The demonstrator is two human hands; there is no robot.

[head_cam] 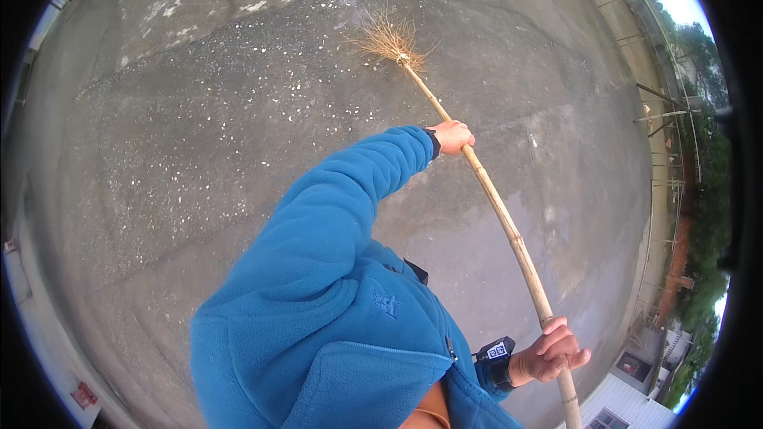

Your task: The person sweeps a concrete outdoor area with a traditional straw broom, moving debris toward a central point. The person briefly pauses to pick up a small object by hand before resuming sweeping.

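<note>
A twig broom [390, 39] with a long bamboo pole [514, 238] slants from the lower right to the upper middle of the view. My left hand [452, 137] is wrapped around the pole's lower section, not far above the bristle head. Farther up the pole, near my body, my right hand [551, 350] grips it, with the thumb side partly hidden. The splayed bristles appear to touch the concrete ground [286, 149]. Small pale bits [292, 86] lie scattered there, mostly left of the broom. Blue fleece sleeves cover both arms.
A wristband device [496, 350] with a printed code sits on my right wrist. Fencing with poles [661, 116] and trees line the right rim. A white-tiled building [626, 402] stands at lower right. A red object [83, 395] lies by the left edge.
</note>
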